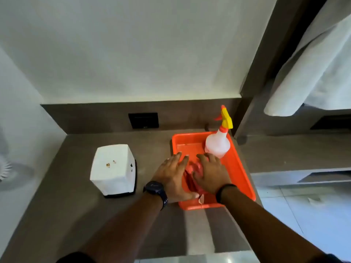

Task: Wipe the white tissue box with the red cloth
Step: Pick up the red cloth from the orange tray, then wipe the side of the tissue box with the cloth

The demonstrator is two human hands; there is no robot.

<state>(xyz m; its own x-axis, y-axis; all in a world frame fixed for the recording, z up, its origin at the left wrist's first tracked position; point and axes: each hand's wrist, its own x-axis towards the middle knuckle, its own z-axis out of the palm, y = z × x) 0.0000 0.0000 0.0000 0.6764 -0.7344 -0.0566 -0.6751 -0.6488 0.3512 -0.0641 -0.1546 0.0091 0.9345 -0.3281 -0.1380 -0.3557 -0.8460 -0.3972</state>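
White tissue box [114, 168] stands upright on the grey counter [72, 205], untouched; cloth pickup is the step in hand.

Two small marks show on the top face of the white tissue box. To the right of the box, just apart from it, sits an orange tray [241, 168] holding the red cloth [192, 174]. Both hands lie flat on the cloth with fingers spread wide: the left hand [172, 177] on the side nearer the box, the right hand [211, 172] on the far side. Neither hand has closed on the cloth. A spray bottle [217, 143] stands at the tray's back corner, farthest from the box. Judged next: gather the cloth, lift it clear of the tray rim, carry it to the box.
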